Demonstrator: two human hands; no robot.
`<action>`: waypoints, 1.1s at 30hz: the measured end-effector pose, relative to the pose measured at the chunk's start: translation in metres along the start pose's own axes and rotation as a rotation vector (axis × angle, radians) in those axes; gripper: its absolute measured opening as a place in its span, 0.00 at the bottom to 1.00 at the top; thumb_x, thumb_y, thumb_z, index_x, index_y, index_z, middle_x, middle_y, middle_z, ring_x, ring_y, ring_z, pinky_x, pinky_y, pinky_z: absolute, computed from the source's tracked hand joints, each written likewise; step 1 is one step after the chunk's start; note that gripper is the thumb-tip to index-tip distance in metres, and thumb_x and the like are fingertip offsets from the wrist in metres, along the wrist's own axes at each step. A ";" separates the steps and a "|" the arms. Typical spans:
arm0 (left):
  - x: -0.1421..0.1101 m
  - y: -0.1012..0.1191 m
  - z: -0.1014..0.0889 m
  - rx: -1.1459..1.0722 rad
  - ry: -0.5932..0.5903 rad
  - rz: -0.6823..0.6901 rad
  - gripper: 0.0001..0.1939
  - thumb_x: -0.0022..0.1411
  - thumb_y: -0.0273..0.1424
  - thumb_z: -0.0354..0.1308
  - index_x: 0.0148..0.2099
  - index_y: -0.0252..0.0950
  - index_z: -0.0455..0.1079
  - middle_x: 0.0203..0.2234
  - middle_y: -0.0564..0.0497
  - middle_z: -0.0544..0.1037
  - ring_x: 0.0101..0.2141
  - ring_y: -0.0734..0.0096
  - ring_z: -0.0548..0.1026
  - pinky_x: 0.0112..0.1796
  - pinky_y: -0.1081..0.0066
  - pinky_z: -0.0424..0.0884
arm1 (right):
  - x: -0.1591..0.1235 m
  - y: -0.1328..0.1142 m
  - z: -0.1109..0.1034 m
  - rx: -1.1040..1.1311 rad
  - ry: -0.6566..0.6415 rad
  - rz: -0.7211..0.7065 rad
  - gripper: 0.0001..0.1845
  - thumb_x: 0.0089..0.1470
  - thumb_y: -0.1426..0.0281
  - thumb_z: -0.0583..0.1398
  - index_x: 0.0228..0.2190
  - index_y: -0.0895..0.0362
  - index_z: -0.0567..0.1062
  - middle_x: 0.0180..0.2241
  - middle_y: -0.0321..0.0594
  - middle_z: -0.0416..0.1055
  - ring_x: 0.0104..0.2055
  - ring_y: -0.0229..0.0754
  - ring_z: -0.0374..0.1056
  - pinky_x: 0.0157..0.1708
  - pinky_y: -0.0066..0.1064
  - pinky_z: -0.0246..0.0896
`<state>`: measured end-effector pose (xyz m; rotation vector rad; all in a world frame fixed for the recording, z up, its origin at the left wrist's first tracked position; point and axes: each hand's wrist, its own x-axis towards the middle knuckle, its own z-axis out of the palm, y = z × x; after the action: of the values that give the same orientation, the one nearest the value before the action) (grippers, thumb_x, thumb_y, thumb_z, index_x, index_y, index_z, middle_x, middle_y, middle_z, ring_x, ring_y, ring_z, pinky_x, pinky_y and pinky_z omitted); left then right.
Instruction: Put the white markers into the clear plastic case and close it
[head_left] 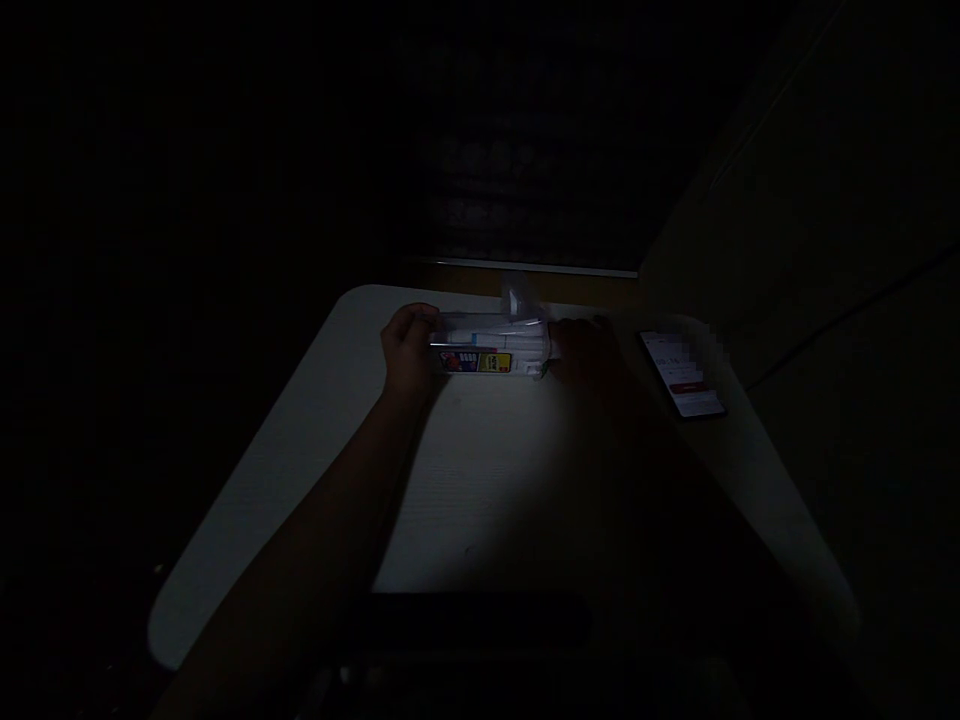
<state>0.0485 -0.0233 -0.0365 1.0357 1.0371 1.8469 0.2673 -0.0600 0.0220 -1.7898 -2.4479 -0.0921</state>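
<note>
The scene is very dark. A small clear plastic packet [491,348] with a colourful printed label lies across the far part of a white table [480,480]. My left hand [409,352] curls round the packet's left end. On the packet's right end rests my right hand [589,352], deep in shadow, and its fingers seem closed on that end. Both forearms stretch forward over the table. What the packet contains cannot be made out.
A phone [682,372] with a lit screen lies on the table to the right of my right hand. The table's rounded far-left corner [352,297] shows. Beyond the table all is nearly black, with a pale strip [525,268] behind it.
</note>
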 end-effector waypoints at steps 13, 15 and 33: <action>0.004 -0.008 0.000 -0.008 -0.053 -0.018 0.04 0.46 0.28 0.54 0.27 0.36 0.69 0.21 0.53 0.68 0.21 0.75 0.64 0.21 0.75 0.58 | -0.018 0.027 -0.014 -0.059 -0.112 0.027 0.18 0.58 0.62 0.56 0.47 0.58 0.68 0.48 0.44 0.67 0.46 0.41 0.67 0.45 0.41 0.66; 0.004 -0.007 0.000 -0.006 -0.064 -0.027 0.05 0.46 0.28 0.54 0.27 0.36 0.69 0.20 0.53 0.68 0.20 0.75 0.64 0.20 0.75 0.58 | -0.017 0.021 -0.012 -0.043 -0.119 -0.002 0.19 0.58 0.62 0.56 0.48 0.58 0.68 0.48 0.44 0.68 0.46 0.42 0.67 0.46 0.41 0.65; 0.004 -0.005 0.000 -0.005 -0.016 -0.025 0.05 0.45 0.31 0.56 0.26 0.36 0.71 0.20 0.53 0.69 0.21 0.75 0.65 0.21 0.75 0.58 | -0.021 0.054 0.008 -0.060 -0.134 0.085 0.23 0.54 0.62 0.55 0.48 0.61 0.69 0.47 0.54 0.71 0.46 0.54 0.69 0.42 0.41 0.64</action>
<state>0.0476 -0.0178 -0.0400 1.0284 1.0309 1.8178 0.3249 -0.0621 0.0107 -1.9835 -2.4785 -0.0399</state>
